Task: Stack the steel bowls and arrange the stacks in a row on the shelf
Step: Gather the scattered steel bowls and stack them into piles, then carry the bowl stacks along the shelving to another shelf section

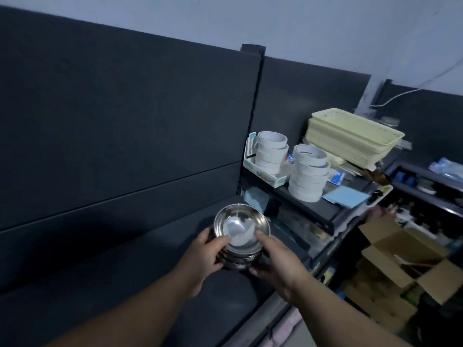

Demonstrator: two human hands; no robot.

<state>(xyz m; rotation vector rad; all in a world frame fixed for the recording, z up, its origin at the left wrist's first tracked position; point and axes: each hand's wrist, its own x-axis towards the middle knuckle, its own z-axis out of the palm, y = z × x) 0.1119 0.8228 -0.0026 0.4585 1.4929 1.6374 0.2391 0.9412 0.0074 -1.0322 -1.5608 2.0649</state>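
A stack of shiny steel bowls (pixel 240 229) sits between my two hands, low in the middle of the head view, over the dark shelf surface (pixel 140 266). My left hand (pixel 204 256) grips the stack's left side, thumb on the top bowl's rim. My right hand (pixel 273 259) grips the right side, thumb on the rim and fingers curled under the lowest bowl. I cannot tell whether the stack rests on the shelf or hangs just above it.
Right of the bowls stand two stacks of white tape rolls (pixel 309 175), a small white box (pixel 260 171) and cream plastic baskets (pixel 350 136) on a neighbouring shelf. Open cardboard boxes (pixel 400 266) lie lower right. A dark back panel (pixel 125 121) rises behind the shelf.
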